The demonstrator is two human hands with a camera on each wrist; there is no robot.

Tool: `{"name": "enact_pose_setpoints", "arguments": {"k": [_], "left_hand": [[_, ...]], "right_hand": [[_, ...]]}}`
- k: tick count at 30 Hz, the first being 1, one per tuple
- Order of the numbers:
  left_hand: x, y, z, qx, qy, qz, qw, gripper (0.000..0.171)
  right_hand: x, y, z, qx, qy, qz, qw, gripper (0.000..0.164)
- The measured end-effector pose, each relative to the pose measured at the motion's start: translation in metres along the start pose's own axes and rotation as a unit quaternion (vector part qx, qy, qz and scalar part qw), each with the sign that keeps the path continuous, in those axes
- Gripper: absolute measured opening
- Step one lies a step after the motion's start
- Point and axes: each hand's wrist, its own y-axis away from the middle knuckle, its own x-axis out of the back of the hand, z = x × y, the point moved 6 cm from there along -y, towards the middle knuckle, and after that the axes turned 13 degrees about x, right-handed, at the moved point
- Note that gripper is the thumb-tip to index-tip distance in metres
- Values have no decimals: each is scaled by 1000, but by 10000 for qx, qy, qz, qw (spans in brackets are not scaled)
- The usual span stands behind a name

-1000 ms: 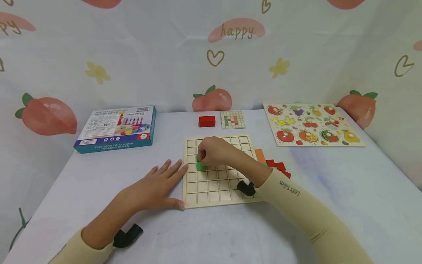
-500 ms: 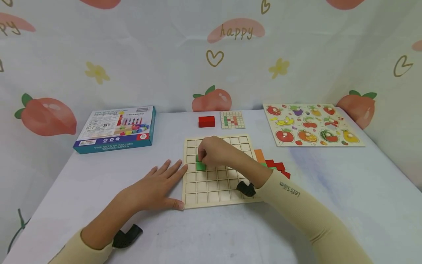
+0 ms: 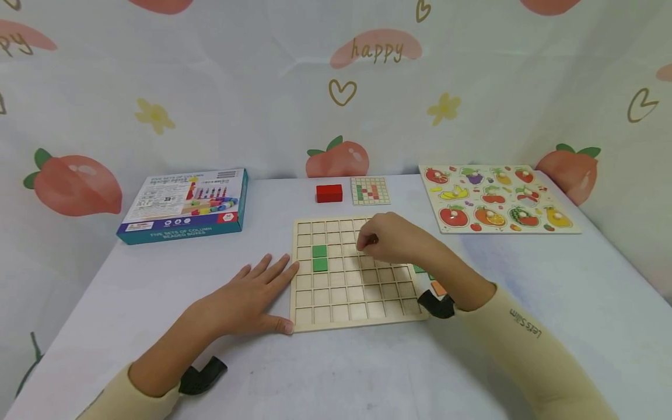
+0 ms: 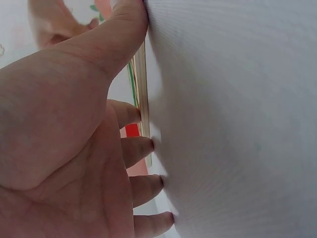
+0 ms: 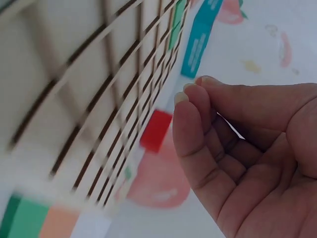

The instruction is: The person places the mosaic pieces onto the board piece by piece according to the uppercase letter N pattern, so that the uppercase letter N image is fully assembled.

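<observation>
A wooden grid board (image 3: pixel 336 324) lies on the white table in the head view. Two green square tiles sit in neighbouring cells on its left side, an upper tile (image 3: pixel 319 251) and a lower tile (image 3: pixel 319 265). My left hand (image 3: pixel 247 300) rests flat on the table with spread fingers, its index finger and thumb at the board's left edge. Over the upper right of the board hovers my right hand (image 3: pixel 391 239). In the right wrist view, its thumb and curled fingers (image 5: pixel 190 134) come together at the tips with nothing showing between them.
Green tiles (image 3: pixel 419 269) and an orange tile (image 3: pixel 438 288) lie right of the board, partly behind my right forearm. Behind the board are a red block (image 3: pixel 329 193) and a small pattern card (image 3: pixel 370 191). A toy box (image 3: pixel 184 204) stands back left, a fruit puzzle (image 3: pixel 501 201) back right.
My right hand has left the green tiles and moved right across the board, uncovering both of them. The left hand has stayed in place.
</observation>
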Motion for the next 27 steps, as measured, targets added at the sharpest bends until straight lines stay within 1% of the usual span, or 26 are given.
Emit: {"name": "enact_pose_setpoints", "arguments": {"k": [5, 10, 16, 22, 27], "left_hand": [[0, 1, 0, 10, 19, -6, 10000, 107], [0, 1, 1, 38, 30, -32, 10000, 107], [1, 1, 2, -8, 1, -23, 10000, 107], [1, 1, 2, -5, 17, -63, 10000, 107], [1, 0, 2, -1, 24, -59, 10000, 107]], "right_hand": [[5, 28, 19, -293, -34, 87, 9995, 7], [8, 52, 33, -655, -46, 3, 9978, 3], [10, 77, 48, -839, -10, -25, 9965, 2], [12, 94, 62, -1032, 46, 86, 9946, 3], [8, 99, 67, -1195, 35, 28, 9928, 8]]}}
